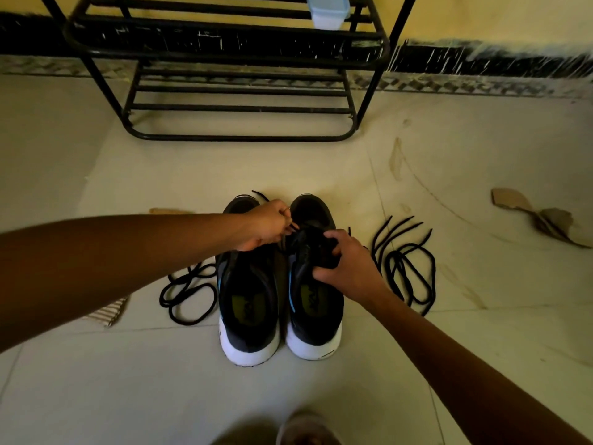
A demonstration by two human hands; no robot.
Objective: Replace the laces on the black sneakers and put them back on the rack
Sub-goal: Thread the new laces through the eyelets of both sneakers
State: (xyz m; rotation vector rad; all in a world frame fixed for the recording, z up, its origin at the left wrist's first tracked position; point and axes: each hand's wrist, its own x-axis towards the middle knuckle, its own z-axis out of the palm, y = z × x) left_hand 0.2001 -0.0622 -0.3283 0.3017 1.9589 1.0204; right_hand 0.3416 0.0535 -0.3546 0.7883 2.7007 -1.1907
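black white-soled cloth sneakers point(279, 303): on floor, near middle | left grip point(269, 224) pinches thin black lace point(292, 227) | right grip point(348, 268) holds right shoe's tongue | risk: lace slips out, or gets mixed with loose black laces point(387, 270) beside

sneakers point(248, 316): black matt knit cloth upper, smooth white rubbery soles point(250, 348). laces point(186, 293): black matt woven cord. rack point(237, 136): black painted metal tube, slight gloss. floor point(128, 380): pale smooth tile, dull sheen, stained. box point(329, 14): translucent plastic. scraps point(545, 220): brown matt cardboard, torn edges.
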